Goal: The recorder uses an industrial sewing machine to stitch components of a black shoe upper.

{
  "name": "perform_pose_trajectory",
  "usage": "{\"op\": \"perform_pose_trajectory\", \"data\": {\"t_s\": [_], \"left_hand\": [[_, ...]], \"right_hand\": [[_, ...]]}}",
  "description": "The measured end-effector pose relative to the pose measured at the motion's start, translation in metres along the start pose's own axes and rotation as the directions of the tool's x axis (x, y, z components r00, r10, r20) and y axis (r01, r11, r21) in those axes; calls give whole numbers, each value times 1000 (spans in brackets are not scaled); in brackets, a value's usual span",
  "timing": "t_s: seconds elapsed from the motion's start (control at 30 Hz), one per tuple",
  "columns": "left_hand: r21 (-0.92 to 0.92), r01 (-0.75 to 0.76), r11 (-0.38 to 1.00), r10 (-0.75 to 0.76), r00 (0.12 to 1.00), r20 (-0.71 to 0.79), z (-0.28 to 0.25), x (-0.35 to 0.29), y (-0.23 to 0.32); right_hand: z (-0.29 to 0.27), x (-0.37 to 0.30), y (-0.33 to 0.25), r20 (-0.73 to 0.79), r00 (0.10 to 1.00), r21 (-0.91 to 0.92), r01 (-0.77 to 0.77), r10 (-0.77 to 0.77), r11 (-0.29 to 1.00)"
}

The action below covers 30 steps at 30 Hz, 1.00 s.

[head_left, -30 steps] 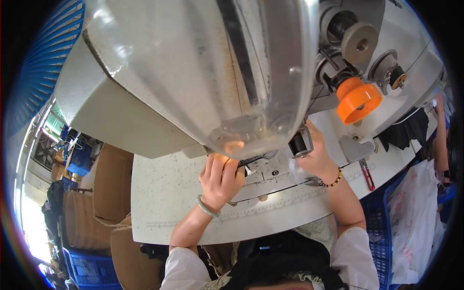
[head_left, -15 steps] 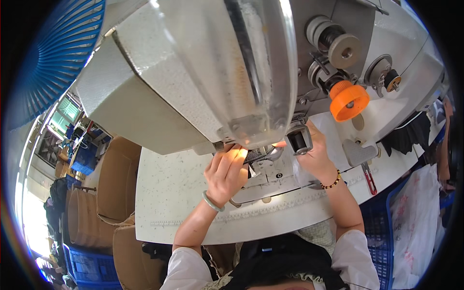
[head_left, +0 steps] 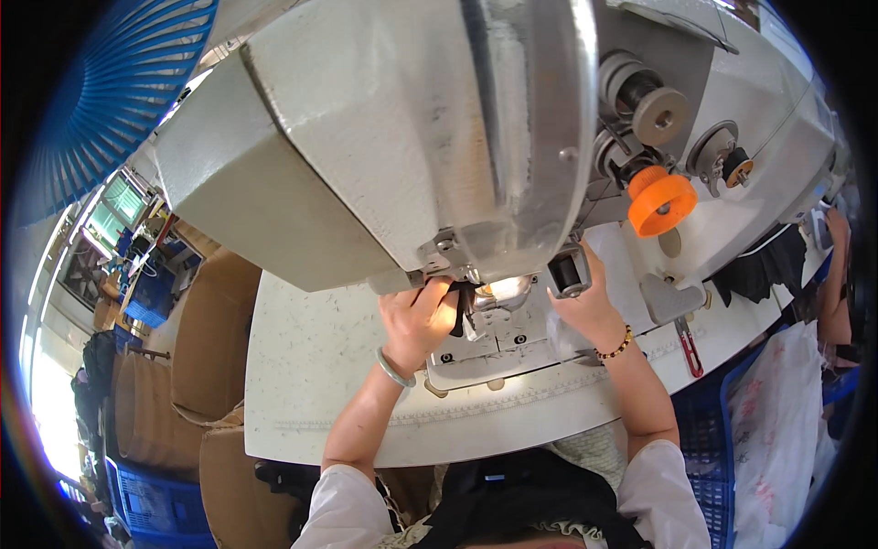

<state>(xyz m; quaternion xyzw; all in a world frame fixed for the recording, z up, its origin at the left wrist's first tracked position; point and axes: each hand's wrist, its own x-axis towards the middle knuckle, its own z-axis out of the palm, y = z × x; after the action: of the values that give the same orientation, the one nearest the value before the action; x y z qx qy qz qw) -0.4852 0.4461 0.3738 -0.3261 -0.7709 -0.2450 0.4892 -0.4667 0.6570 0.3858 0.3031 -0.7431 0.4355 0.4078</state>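
Note:
A large pale sewing machine [head_left: 366, 137] fills the upper middle, its lamp lighting the needle area. My left hand [head_left: 416, 320], a pale bangle on its wrist, is closed on a small piece of black fabric [head_left: 460, 309] just left of the presser foot. My right hand [head_left: 590, 306], with a beaded bracelet, is right of the needle area beside a dark roller-like part [head_left: 568, 271]. Its thumb and a raised finger are apart; the other fingers are partly hidden. Below it lies a clear plastic piece [head_left: 565, 337]. The metal needle plate [head_left: 498, 343] shows between my hands.
Red-handled snips [head_left: 689, 348] lie on the white table [head_left: 311, 366] at right, near a grey lever [head_left: 672, 297]. An orange tension knob [head_left: 661, 201] juts from the machine. Black cloth [head_left: 764, 265], a blue crate [head_left: 709, 457], cardboard boxes [head_left: 215, 339] and a blue fan [head_left: 119, 101] surround it.
The view has shifted a little. My right fingers have drawn back from the presser foot. My left hand has moved slightly left, and the black fabric in it now shows more.

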Motion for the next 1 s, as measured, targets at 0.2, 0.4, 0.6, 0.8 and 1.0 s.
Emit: {"op": "perform_pose_trajectory", "data": {"t_s": [0.2,0.4,0.6,0.8,1.0], "left_hand": [[-97,5,995,-13,996,-83,8,0,-7],[-113,-37,993,22,991,-133,10,2,-8],[-88,-35,996,30,998,-57,6,-3,-9],[21,73,997,-70,992,-109,13,1,1],[107,242,964,-262,932,252,17,-2,-16]], "right_hand": [[6,-3,6,-28,998,0,59,-59,998],[5,-7,6,-51,996,-41,78,-80,996],[5,-5,6,-52,990,-63,131,-135,989],[7,-8,10,-32,985,-99,168,-172,981],[26,-10,30,-318,948,22,-24,30,999]]}}
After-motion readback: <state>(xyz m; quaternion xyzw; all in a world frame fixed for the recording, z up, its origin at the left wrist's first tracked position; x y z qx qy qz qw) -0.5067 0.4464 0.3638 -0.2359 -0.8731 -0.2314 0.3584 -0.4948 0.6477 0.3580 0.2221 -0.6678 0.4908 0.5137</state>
